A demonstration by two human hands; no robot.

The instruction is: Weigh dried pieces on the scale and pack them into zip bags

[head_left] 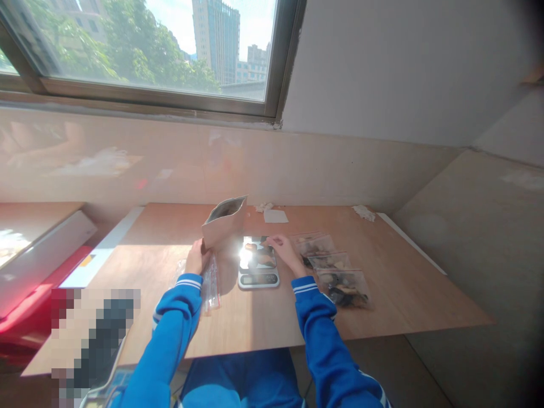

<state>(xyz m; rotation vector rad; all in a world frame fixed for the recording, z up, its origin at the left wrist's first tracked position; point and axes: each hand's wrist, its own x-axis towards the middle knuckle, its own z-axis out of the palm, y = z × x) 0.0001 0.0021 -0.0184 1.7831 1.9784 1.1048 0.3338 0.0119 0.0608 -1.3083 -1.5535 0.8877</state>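
The person sits at a wooden surface [403, 283] under a window [148, 45], both arms in blue sleeves with white cuff stripes. The left hand [196, 259] grips the lower left edge of a kraft paper pouch [225, 225], its fingers closed on the paper. The pouch stands upright with its long axis vertical. Its mouth is open at the top and leans slightly to the right, towards the middle of the surface.

Just right of the pouch lies a small digital scale [258, 277], with its display on the near side and a few dark dried pieces [260, 259] on the platform. The right hand [285, 253] rests at the scale's far right corner, and its fingers [272, 242] reach left over the platform. Sun glare on the platform hides the tips, so I cannot tell whether they are pinched on a piece or loose. The pieces lie just left of and below those fingers, which makes the right hand much the nearer of the two. The pouch mouth is further left and higher, beyond the scale.

To the right of the right hand, three clear zip bags [345, 288] holding similar dark pieces lie in an overlapping row that runs from far to near. Flat empty bags [211, 283] with red strips lie beside the left wrist. A white paper slip [275, 216] sits at the far edge.
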